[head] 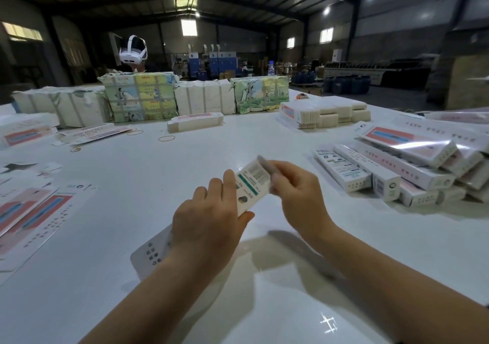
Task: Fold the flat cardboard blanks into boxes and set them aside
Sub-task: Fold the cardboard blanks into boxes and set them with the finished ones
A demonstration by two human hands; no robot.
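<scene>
Your left hand [211, 211] grips a partly formed box [251, 185], fingers curled round its near side, above the middle of the desk [211, 145]. Your right hand [296, 185] pinches the far end flap (blurred, so the exact hold is unclear). Folded boxes [397, 169] lie piled at the right: a fair share appears done. Flat blanks [34, 211] at the left and bundled stacks [140, 97] at the far side suggest much remains.
</scene>
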